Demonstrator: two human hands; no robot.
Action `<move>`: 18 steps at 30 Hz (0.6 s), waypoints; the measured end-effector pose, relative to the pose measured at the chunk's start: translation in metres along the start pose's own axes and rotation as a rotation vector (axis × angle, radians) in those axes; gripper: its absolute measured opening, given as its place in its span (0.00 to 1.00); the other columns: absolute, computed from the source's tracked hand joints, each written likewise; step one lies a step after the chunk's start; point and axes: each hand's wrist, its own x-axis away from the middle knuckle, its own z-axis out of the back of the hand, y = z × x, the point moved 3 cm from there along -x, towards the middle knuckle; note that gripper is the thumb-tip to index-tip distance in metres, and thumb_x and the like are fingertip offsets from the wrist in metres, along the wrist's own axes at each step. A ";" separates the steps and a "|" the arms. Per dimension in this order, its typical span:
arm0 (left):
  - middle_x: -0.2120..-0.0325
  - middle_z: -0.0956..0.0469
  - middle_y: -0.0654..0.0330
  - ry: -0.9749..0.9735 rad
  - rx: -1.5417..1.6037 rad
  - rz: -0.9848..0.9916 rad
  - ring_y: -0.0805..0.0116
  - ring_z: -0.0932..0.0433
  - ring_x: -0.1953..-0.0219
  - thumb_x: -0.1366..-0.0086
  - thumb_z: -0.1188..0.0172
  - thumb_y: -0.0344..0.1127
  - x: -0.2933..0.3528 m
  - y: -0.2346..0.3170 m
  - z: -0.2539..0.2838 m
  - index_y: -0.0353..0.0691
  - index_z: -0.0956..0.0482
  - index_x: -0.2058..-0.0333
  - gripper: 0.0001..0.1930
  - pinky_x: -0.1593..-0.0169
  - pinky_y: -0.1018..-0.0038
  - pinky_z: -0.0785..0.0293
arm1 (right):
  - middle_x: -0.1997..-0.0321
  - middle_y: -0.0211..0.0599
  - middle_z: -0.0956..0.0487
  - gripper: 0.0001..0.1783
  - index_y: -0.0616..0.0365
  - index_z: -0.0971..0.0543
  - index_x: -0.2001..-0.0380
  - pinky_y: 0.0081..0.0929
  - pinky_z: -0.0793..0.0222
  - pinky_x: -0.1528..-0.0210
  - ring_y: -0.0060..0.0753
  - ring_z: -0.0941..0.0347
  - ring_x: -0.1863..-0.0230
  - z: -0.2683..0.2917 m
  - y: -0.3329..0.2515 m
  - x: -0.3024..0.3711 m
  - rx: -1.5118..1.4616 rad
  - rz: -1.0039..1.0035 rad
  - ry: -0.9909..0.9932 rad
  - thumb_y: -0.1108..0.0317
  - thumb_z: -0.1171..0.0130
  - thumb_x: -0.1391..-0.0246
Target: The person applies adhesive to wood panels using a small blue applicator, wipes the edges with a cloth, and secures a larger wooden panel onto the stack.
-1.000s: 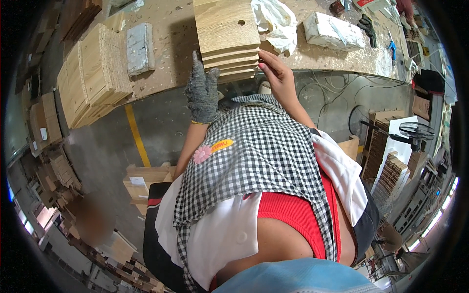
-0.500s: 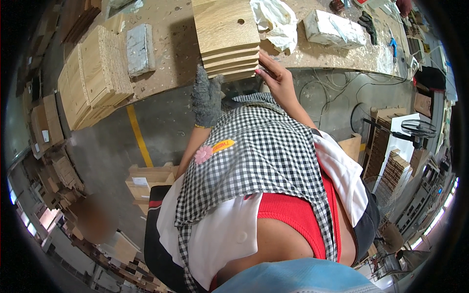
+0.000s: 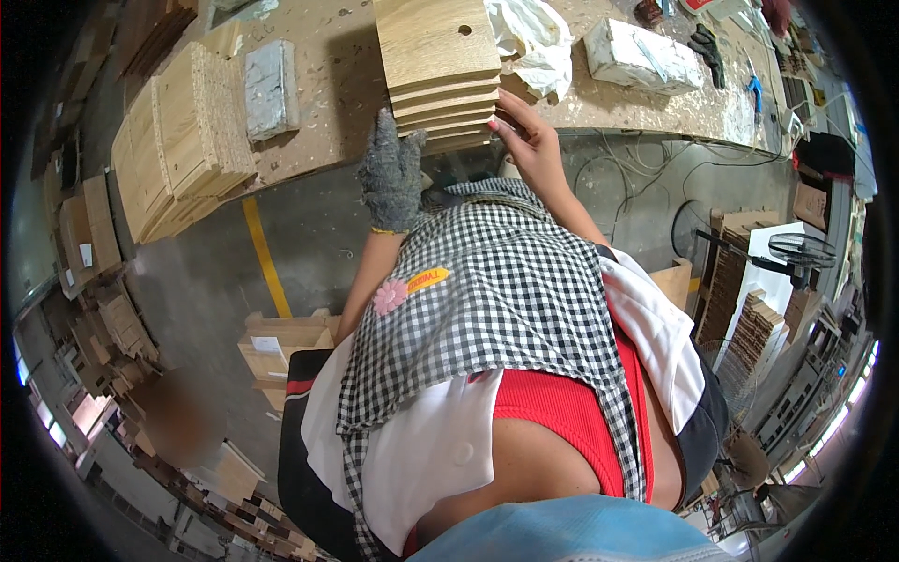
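A stack of light wooden boards (image 3: 435, 47) stands at the table's near edge in front of me, its near ends stepped. The top board has a small round hole near its right side. My left hand (image 3: 391, 178), in a grey knitted glove, holds the stack's near left corner, fingers up the side and thumb across the front. At the near right corner, my bare right hand (image 3: 532, 136) pinches the board edges between thumb and fingers. Its fingertips are partly hidden behind the boards.
Another board stack (image 3: 178, 140) overhangs the table's left edge beside a white wrapped block (image 3: 272, 91). To the right lie a crumpled white bag (image 3: 534, 47), a larger white block (image 3: 641, 56) and a dark glove (image 3: 707, 54). Cables (image 3: 627, 173) hang below; a fan (image 3: 801, 248) stands right.
My left hand has shifted slightly up and right, its fingers straighter along the stack's side. The right hand has barely moved at its corner.
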 end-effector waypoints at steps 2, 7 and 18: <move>0.50 0.25 0.40 0.052 0.034 -0.068 0.52 0.23 0.51 0.31 0.41 0.42 -0.002 0.003 0.000 0.30 0.38 0.36 0.31 0.47 0.63 0.27 | 0.35 0.41 0.29 0.24 0.63 0.26 0.41 0.28 0.33 0.37 0.33 0.30 0.37 0.004 0.005 -0.002 -0.188 -0.110 -0.052 0.78 0.40 0.42; 0.53 0.22 0.47 -0.117 0.289 0.194 0.61 0.21 0.57 0.31 0.40 0.42 0.007 -0.007 -0.003 0.31 0.37 0.37 0.30 0.54 0.65 0.23 | 0.33 0.41 0.31 0.27 0.64 0.31 0.38 0.27 0.34 0.36 0.32 0.34 0.34 -0.003 0.005 0.006 -0.223 -0.066 -0.082 0.80 0.43 0.41; 0.55 0.21 0.43 -0.084 0.032 0.163 0.55 0.22 0.55 0.33 0.39 0.41 0.000 0.001 -0.007 0.28 0.30 0.45 0.25 0.50 0.64 0.26 | 0.38 0.40 0.26 0.25 0.67 0.31 0.38 0.25 0.36 0.36 0.28 0.31 0.38 0.000 0.010 0.001 -0.072 -0.159 -0.072 0.76 0.43 0.38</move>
